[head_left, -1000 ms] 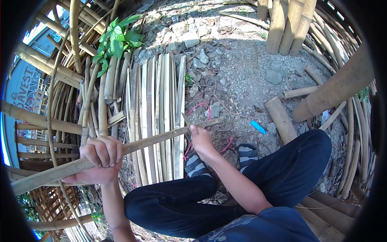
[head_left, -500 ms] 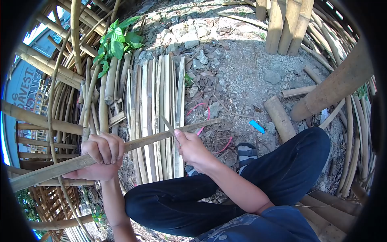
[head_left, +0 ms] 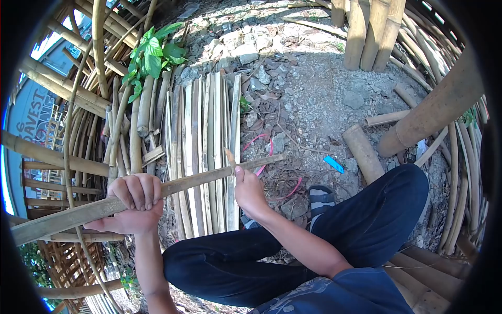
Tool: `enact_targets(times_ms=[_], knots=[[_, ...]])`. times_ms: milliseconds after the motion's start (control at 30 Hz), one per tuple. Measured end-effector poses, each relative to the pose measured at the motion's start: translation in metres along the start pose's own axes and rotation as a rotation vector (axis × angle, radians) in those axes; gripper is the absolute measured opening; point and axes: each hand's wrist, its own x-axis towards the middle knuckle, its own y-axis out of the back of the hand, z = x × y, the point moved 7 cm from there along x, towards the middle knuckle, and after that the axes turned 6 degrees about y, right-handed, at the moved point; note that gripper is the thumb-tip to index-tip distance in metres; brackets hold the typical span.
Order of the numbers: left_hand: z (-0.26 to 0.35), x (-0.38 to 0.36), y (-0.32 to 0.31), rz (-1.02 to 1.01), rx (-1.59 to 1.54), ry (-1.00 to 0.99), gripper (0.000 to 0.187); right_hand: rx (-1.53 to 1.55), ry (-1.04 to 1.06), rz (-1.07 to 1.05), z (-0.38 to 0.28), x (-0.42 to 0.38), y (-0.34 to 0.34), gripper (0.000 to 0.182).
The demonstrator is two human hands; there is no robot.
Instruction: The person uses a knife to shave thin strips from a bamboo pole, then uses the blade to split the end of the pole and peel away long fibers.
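My left hand (head_left: 136, 203) is closed around a long bamboo strip (head_left: 194, 181), which slants from the lower left up toward the middle of the view. Near the strip's far end, my right hand (head_left: 250, 194) grips a short, narrow, pointed tool, which looks like a knife (head_left: 230, 157). Its tip points up past the strip's edge, and it crosses or touches the strip there. The tool's handle is hidden in my fingers. Below the far half of the strip, several split bamboo slats (head_left: 204, 115) lie side by side on the ground.
A bright blue object (head_left: 333, 164) lies on the gravel near a cut bamboo piece (head_left: 363, 152). Thick bamboo posts (head_left: 434, 112) stand at the right. Bamboo framing (head_left: 63, 157) and a leafy plant (head_left: 152, 55) are at the left. A pink ribbon (head_left: 271, 146) lies near my sandal (head_left: 320, 199).
My right hand has shifted slightly right along the strip, and the knife has turned from pointing up-left to nearly upright. My left hand and the strip have barely moved.
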Motion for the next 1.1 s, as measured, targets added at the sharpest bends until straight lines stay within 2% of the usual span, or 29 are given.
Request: enact_targets(times_ms=[367, 467, 567, 600, 733, 767, 833, 867, 900, 933, 967, 1100], knots=[[-0.002, 0.009, -0.013, -0.116, 0.014, 0.013, 0.077, 0.246, -0.111, -0.065, 0.01, -0.006, -0.003, 0.047], [-0.003, 0.01, -0.002, -0.025, 0.004, -0.006, 0.077, 0.153, -0.018, -0.043, -0.005, -0.023, -0.001, 0.047], [-0.003, 0.009, 0.007, -0.02, 0.006, -0.001, 0.077, 0.358, -0.058, -0.274, -0.035, -0.044, -0.019, 0.047], [-0.003, 0.007, 0.006, -0.016, 0.008, 0.008, 0.077, 0.512, -0.084, -0.309, -0.049, -0.051, -0.025, 0.046], [-0.001, 0.001, 0.0, -0.017, 0.033, -0.003, 0.076, 0.872, -0.601, -0.269, -0.04, -0.042, -0.015, 0.043], [0.0, -0.001, 0.001, -0.011, 0.039, -0.008, 0.076, 0.842, -0.579, -0.239, -0.026, -0.03, -0.006, 0.042], [0.001, -0.003, 0.007, 0.021, 0.032, -0.016, 0.076, 0.614, -0.357, -0.048, 0.015, 0.005, 0.02, 0.041], [0.0, -0.003, 0.01, 0.047, 0.021, -0.022, 0.076, 0.337, -0.182, 0.081, 0.052, 0.03, 0.034, 0.037], [0.0, -0.006, 0.012, 0.049, 0.012, -0.023, 0.076, -0.12, -0.018, 0.198, 0.063, 0.043, 0.057, 0.032], [0.002, -0.006, 0.018, 0.122, 0.011, -0.038, 0.076, -0.196, -0.073, 0.208, 0.069, 0.047, 0.072, 0.028], [0.003, -0.004, 0.024, 0.192, 0.012, -0.055, 0.077, -0.22, -0.038, 0.197, 0.069, 0.049, 0.084, 0.027], [0.002, -0.001, 0.028, 0.251, 0.037, -0.067, 0.075, -0.148, 0.104, 0.186, 0.059, 0.051, 0.094, 0.024]])
